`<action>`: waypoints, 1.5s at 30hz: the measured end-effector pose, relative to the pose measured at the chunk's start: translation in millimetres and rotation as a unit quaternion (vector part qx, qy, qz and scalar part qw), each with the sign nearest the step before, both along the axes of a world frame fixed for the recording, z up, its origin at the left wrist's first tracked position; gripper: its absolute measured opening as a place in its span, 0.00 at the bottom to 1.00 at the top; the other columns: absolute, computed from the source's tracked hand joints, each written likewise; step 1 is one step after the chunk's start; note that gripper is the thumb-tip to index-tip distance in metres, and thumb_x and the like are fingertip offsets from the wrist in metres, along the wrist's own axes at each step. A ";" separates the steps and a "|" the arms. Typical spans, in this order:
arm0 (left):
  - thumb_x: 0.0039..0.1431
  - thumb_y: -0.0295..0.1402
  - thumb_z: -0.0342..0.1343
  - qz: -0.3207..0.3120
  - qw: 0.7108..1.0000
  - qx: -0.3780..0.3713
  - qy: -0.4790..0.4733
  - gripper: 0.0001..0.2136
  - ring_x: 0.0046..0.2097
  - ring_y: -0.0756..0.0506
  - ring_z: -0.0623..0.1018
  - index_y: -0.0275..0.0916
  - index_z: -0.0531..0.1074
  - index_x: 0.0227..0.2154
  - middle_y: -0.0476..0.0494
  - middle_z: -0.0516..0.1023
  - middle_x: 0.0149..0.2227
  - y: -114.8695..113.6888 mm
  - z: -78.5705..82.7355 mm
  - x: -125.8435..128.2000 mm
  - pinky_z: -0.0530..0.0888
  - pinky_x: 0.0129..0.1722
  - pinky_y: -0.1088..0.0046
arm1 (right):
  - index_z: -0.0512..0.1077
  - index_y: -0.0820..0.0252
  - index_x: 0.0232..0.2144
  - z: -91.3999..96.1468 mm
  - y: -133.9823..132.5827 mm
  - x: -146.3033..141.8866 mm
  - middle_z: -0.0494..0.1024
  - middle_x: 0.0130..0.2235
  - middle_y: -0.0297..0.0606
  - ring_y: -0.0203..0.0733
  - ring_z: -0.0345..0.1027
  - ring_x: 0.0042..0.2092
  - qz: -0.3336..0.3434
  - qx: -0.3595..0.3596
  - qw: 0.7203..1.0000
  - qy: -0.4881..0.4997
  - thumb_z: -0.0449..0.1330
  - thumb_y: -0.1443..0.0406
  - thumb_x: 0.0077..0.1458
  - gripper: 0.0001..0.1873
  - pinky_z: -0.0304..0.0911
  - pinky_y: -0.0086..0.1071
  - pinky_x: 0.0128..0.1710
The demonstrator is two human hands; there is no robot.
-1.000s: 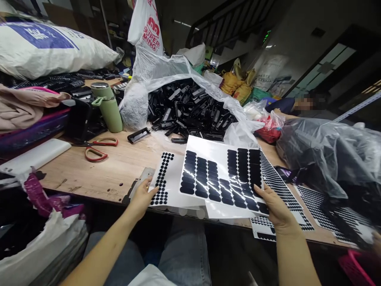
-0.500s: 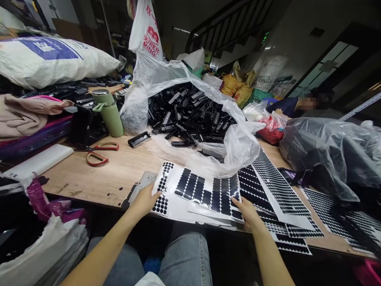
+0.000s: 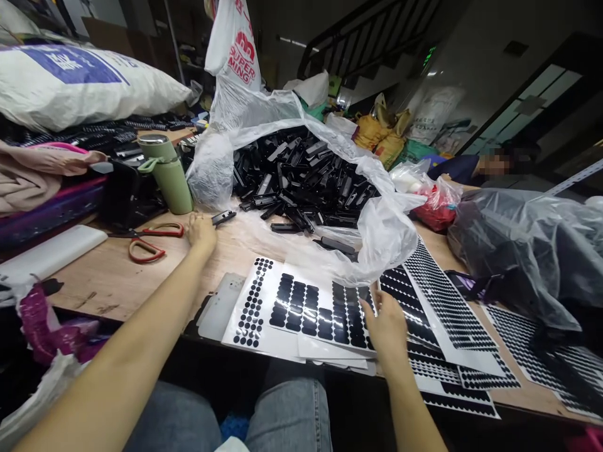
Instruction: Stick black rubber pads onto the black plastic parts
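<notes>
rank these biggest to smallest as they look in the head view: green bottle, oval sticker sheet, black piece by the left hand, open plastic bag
1. open plastic bag
2. oval sticker sheet
3. green bottle
4. black piece by the left hand

The left hand (image 3: 201, 232) lies left of centre, its forearm (image 3: 113, 367) extended from the lower left; the right hand (image 3: 390, 326), thumb (image 3: 369, 319) spread, lies right of centre.
</notes>
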State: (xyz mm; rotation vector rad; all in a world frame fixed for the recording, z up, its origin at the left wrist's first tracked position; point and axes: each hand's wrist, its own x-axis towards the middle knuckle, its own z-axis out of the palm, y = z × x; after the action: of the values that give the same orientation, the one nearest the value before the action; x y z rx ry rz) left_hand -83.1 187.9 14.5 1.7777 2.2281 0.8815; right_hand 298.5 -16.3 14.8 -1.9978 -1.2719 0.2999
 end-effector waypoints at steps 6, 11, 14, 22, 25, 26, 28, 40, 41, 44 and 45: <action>0.54 0.37 0.51 -0.017 0.940 0.060 -0.336 0.09 0.42 0.41 0.75 0.35 0.68 0.30 0.41 0.74 0.37 -75.0 8.6 15.8 0.73 0.43 0.62 | 0.71 0.58 0.33 -1.9 25.8 -145.5 0.73 0.38 0.42 0.46 0.66 0.40 0.339 -0.080 0.935 0.069 0.53 0.68 0.53 0.07 0.60 0.39 0.41; 0.48 0.36 0.59 0.018 0.818 -0.071 -0.571 0.11 0.35 0.46 0.76 0.36 0.69 0.33 0.46 0.72 0.34 -157.6 2.3 23.3 0.78 0.27 0.70 | 0.71 0.62 0.31 -16.7 35.8 -176.7 0.72 0.35 0.44 0.45 0.65 0.39 0.337 -0.142 0.930 -0.046 0.52 0.70 0.53 0.07 0.58 0.36 0.39; 0.41 0.31 0.65 0.014 0.792 -0.124 -0.598 0.16 0.35 0.48 0.76 0.34 0.71 0.35 0.45 0.73 0.35 -180.6 -6.9 20.7 0.78 0.30 0.74 | 0.69 0.62 0.31 -17.8 35.2 -173.0 0.72 0.35 0.44 0.43 0.65 0.39 0.332 -0.161 0.927 -0.059 0.49 0.71 0.54 0.09 0.57 0.33 0.38; 0.34 0.29 0.69 0.009 0.787 -0.070 -0.613 0.24 0.30 0.51 0.77 0.33 0.72 0.39 0.45 0.76 0.34 -193.2 -23.4 14.7 0.77 0.32 0.79 | 0.69 0.62 0.32 -17.5 31.3 -179.6 0.69 0.39 0.45 0.44 0.64 0.40 0.299 -0.176 0.936 -0.053 0.51 0.67 0.55 0.07 0.57 0.34 0.39; 0.34 0.31 0.69 0.009 0.798 -0.059 -0.599 0.24 0.33 0.49 0.78 0.33 0.72 0.39 0.44 0.77 0.35 -196.2 -24.3 11.9 0.78 0.33 0.76 | 0.69 0.62 0.30 -18.2 31.5 -179.1 0.69 0.38 0.43 0.42 0.64 0.39 0.304 -0.172 0.936 -0.036 0.51 0.69 0.55 0.07 0.57 0.33 0.39; 0.34 0.32 0.69 0.009 0.802 -0.060 -0.595 0.24 0.35 0.47 0.78 0.33 0.72 0.39 0.44 0.77 0.35 -197.1 -24.7 10.7 0.78 0.33 0.75 | 0.68 0.62 0.31 -18.4 31.2 -178.7 0.69 0.38 0.43 0.42 0.64 0.39 0.301 -0.164 0.939 -0.032 0.51 0.68 0.55 0.06 0.57 0.33 0.39; 0.34 0.33 0.69 0.009 0.806 -0.062 -0.588 0.24 0.37 0.45 0.78 0.33 0.73 0.39 0.43 0.77 0.35 -198.9 -25.7 8.5 0.78 0.33 0.74 | 0.68 0.62 0.32 -18.7 30.4 -178.4 0.69 0.38 0.42 0.42 0.64 0.39 0.296 -0.150 0.943 -0.033 0.51 0.68 0.55 0.06 0.58 0.33 0.39; 0.33 0.33 0.69 0.030 0.806 -0.092 -0.584 0.24 0.36 0.46 0.77 0.34 0.72 0.38 0.44 0.76 0.37 -206.4 -21.8 3.0 0.77 0.34 0.73 | 0.66 0.60 0.29 -18.7 33.4 -181.7 0.68 0.36 0.41 0.42 0.64 0.37 0.298 -0.170 0.939 -0.027 0.51 0.68 0.54 0.05 0.57 0.35 0.37; 0.32 0.33 0.69 0.030 0.807 -0.095 -0.581 0.25 0.35 0.47 0.77 0.34 0.73 0.38 0.44 0.76 0.36 -207.5 -20.7 2.7 0.77 0.33 0.73 | 0.66 0.60 0.28 -15.3 32.7 -181.4 0.68 0.35 0.40 0.42 0.64 0.36 0.298 -0.171 0.939 -0.008 0.51 0.68 0.54 0.05 0.57 0.34 0.37; 0.30 0.32 0.69 0.024 0.819 -0.104 -0.563 0.26 0.32 0.48 0.76 0.34 0.73 0.39 0.46 0.76 0.32 -210.8 -18.2 1.9 0.76 0.32 0.73 | 0.65 0.59 0.27 -1.4 27.4 -186.2 0.69 0.34 0.38 0.40 0.64 0.35 0.298 -0.156 0.938 0.087 0.51 0.64 0.55 0.07 0.58 0.34 0.37; 0.30 0.32 0.69 0.020 0.823 -0.106 -0.558 0.27 0.32 0.48 0.76 0.33 0.72 0.39 0.46 0.76 0.32 -211.7 -17.8 1.8 0.76 0.31 0.73 | 0.66 0.58 0.28 2.8 25.2 -190.6 0.69 0.33 0.37 0.40 0.64 0.35 0.302 -0.150 0.933 0.123 0.51 0.62 0.55 0.08 0.58 0.33 0.36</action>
State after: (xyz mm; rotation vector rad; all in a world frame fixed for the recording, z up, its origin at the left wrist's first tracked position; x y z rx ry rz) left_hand -81.3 -23.8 -3.3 0.7170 1.4556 1.1820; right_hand 107.9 8.9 17.6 -1.6781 -1.7257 1.0600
